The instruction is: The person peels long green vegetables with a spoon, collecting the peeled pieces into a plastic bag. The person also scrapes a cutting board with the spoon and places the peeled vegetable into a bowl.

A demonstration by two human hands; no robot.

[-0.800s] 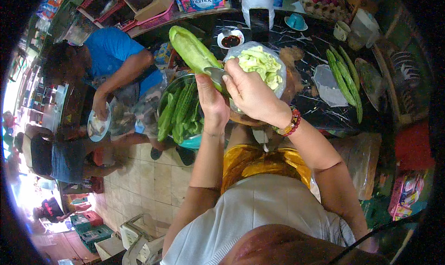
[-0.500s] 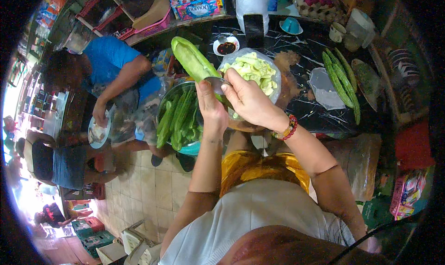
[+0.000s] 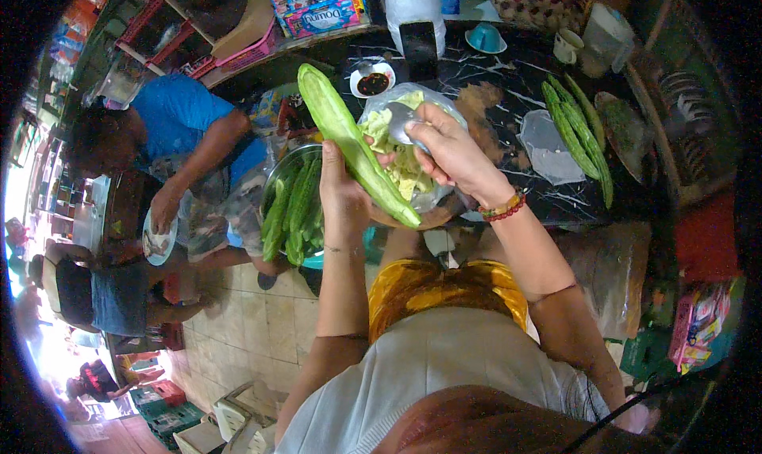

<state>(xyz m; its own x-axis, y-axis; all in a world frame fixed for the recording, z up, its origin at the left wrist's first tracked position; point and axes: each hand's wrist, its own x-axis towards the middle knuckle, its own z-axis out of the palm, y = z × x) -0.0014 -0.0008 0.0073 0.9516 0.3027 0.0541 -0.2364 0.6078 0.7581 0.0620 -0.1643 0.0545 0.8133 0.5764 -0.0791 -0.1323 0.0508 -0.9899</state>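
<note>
My left hand [image 3: 344, 186] is closed around a long, light-green halved bitter gourd [image 3: 333, 117], tilted with its hollow inner side showing. The fingers pass behind it and the thumb lies along its edge. In my right hand [image 3: 459, 151] is a metal spoon [image 3: 405, 125], gripped by its handle. The spoon is apart from the gourd, over a clear plastic bag [image 3: 462, 122] filled with pale yellow-green scooped pith [image 3: 413, 182]. Part of the pith is hidden by my right hand and the gourd.
A basin of green bitter gourds [image 3: 292, 204] stands at left. Whole gourds [image 3: 573, 128] and a flattened plastic bag [image 3: 548, 148] lie on the black marbled counter [image 3: 508, 192] at right. Behind are a sauce dish [image 3: 373, 81] and a blue bowl [image 3: 486, 38]. Another person [image 3: 178, 109] holds a plate at left.
The spoon has left the gourd and moved right, over the pith. My left hand has shifted slightly left and lower, and the gourd's full hollow length now shows.
</note>
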